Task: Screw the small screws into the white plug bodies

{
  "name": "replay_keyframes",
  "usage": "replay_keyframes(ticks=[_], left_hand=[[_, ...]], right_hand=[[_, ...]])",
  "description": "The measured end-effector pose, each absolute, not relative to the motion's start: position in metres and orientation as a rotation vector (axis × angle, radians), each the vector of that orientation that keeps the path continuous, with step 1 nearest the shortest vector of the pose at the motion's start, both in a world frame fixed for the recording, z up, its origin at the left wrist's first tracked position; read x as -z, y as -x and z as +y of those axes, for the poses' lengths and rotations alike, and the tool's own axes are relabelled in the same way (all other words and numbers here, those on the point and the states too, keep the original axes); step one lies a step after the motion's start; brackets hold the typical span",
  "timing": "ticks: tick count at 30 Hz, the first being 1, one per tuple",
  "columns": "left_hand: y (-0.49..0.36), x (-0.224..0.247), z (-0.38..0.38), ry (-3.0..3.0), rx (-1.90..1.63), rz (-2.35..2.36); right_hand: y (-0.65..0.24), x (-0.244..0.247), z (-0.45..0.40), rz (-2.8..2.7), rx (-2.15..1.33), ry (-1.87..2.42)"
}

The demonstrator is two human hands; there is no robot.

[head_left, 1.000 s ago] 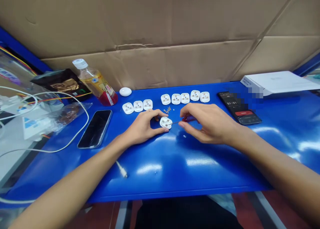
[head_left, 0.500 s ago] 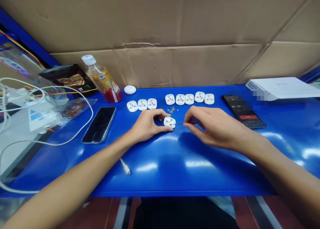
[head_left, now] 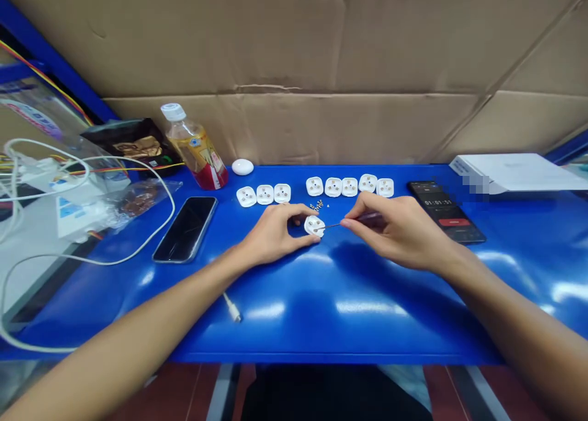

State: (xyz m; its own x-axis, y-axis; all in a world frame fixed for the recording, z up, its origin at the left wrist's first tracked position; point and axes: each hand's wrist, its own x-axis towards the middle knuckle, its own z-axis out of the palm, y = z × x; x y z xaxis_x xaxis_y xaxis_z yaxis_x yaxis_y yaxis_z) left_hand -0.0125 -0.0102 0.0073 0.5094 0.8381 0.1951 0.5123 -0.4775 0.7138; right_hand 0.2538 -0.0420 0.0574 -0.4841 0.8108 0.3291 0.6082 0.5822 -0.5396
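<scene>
My left hand (head_left: 280, 232) grips a small white plastic socket piece (head_left: 314, 226) with metal contacts, between thumb and fingers on the blue table. In my right hand (head_left: 390, 230) is a thin screwdriver (head_left: 332, 225); its shaft points left and its tip meets the face of the piece. My fingers mostly cover the handle. Just behind the held piece lies a small heap of screws (head_left: 316, 206). Further back stand similar white pieces in a row, a group of three at left (head_left: 265, 194) and several at right (head_left: 350, 187).
A phone (head_left: 185, 230) lies at left, a second phone with a running timer (head_left: 448, 212) at right. A drink bottle (head_left: 197, 151), a white oval object (head_left: 242, 166) and a white box (head_left: 519, 171) line the back. A white cable (head_left: 114, 263) loops across the left side.
The whole view has shifted slightly. My left hand keeps its hold on the piece; the screwdriver stays against it, with my right hand turned a little and more of the handle showing.
</scene>
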Motion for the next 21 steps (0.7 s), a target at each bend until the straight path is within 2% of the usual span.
replay_keyframes(ticks=[7,14,21], left_hand=[[0.015,-0.013,-0.011,-2.246,-0.692,1.178],[0.013,-0.016,-0.006,-2.292,-0.683,1.264],[0.023,-0.040,0.026,-2.748,-0.288,1.255]], right_hand=[[-0.268,-0.055,-0.034,-2.162,-0.095,1.145],[-0.274,-0.052,-0.028,-2.319,0.056,1.087],[-0.280,-0.048,-0.027,-2.549,0.091,1.085]])
